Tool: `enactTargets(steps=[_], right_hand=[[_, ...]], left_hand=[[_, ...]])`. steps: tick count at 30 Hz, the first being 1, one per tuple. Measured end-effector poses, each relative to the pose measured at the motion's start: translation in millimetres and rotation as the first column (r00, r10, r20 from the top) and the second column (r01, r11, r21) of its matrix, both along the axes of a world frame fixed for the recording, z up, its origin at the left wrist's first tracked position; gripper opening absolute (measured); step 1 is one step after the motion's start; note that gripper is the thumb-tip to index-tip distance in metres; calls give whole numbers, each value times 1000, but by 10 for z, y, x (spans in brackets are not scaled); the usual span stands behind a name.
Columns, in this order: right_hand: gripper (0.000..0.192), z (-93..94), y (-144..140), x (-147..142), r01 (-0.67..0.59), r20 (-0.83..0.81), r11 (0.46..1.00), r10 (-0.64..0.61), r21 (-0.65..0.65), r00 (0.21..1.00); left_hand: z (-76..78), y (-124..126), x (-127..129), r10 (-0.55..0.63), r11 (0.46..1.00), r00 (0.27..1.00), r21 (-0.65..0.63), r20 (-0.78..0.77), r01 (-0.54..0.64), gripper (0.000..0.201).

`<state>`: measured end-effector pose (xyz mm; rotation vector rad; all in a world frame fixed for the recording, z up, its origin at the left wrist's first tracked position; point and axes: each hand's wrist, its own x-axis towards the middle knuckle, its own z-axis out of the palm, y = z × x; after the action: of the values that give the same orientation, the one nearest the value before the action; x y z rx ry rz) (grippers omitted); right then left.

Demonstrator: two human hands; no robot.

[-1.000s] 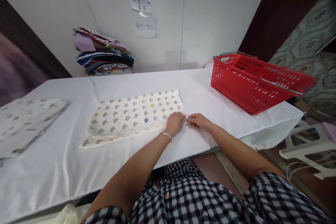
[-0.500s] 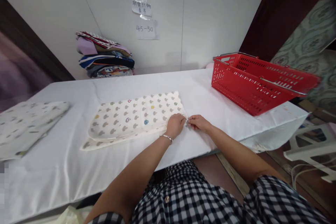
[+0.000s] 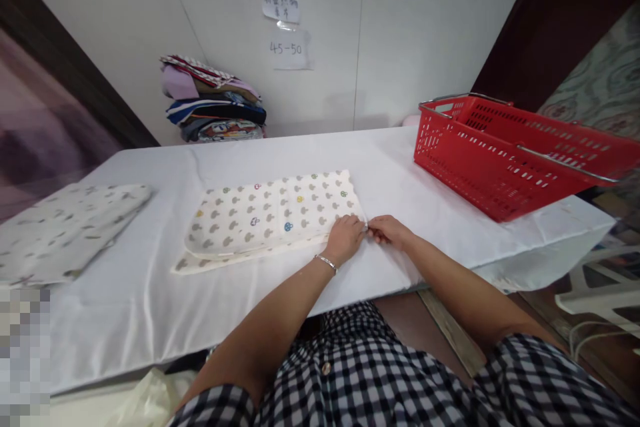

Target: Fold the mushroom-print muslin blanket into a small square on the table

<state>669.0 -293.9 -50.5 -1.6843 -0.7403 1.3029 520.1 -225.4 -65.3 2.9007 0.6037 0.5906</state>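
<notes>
A folded white cloth (image 3: 270, 213) printed with grey and a few coloured mushrooms lies flat on the table. Its layers are slightly offset along the near edge and at the left end. My left hand (image 3: 346, 239), with a bracelet at the wrist, is closed at the cloth's near right corner. Just right of it, my right hand (image 3: 392, 232) pinches that same corner, its fingertips almost touching the left hand's. How much fabric each hand grips is partly hidden by the fingers.
A white sheet covers the table (image 3: 160, 307). Another printed white cloth (image 3: 70, 230) lies at the left. A stack of folded clothes (image 3: 215, 103) stands at the back wall. A red basket (image 3: 500, 160) with metal handles sits at the right, near a white plastic stool (image 3: 595, 290).
The whole view has shifted, so the table and its things appear farther right. My hands stay at the same corner of the mushroom cloth.
</notes>
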Motion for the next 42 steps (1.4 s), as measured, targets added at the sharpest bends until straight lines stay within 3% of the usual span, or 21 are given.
enactTargets(steps=[6,10,16,21,25,29,32,34,36,39,41,42], right_hand=[[31,-15,-3,6,-23,67,1000,24,-16,997],[33,-51,-14,17,-47,105,999,46,5,993],[28,-46,-39,-10,-49,204,999,50,-14,978],[27,-43,-77,-19,-53,228,998,60,-38,972],[29,-42,-98,-17,-78,237,995,89,-59,967],[33,-39,-108,-22,-116,275,989,135,-87,952],[34,-46,-112,-19,-134,306,985,162,-113,938],[34,-61,-109,-1,-150,329,981,184,-126,926],[35,-78,-102,36,-176,352,975,215,-139,911],[33,-89,-85,98,-206,490,966,256,-153,833],[32,-74,-72,101,-182,704,977,208,-112,679],[34,-61,-65,78,-180,805,982,155,-61,572]], left_hand=[[-60,-26,20,28,998,999,65,-18,-27,21],[-85,-4,-22,-16,999,1000,45,-5,17,22],[-73,82,-269,3,999,1000,39,-12,-3,25],[-37,288,-912,73,997,997,0,3,-73,23],[-8,470,-1712,166,986,985,-24,39,-165,23],[0,611,-2558,344,939,938,1,37,-344,24],[-11,670,-3045,491,871,868,-20,72,-491,26],[-6,678,-3237,607,795,788,-92,104,-600,25],[19,668,-3320,745,664,654,-229,129,-712,24],[81,647,-3318,911,398,400,-464,99,-791,27],[124,650,-3287,954,269,296,-547,40,-793,31],[143,660,-3272,962,231,272,-562,11,-794,32]])
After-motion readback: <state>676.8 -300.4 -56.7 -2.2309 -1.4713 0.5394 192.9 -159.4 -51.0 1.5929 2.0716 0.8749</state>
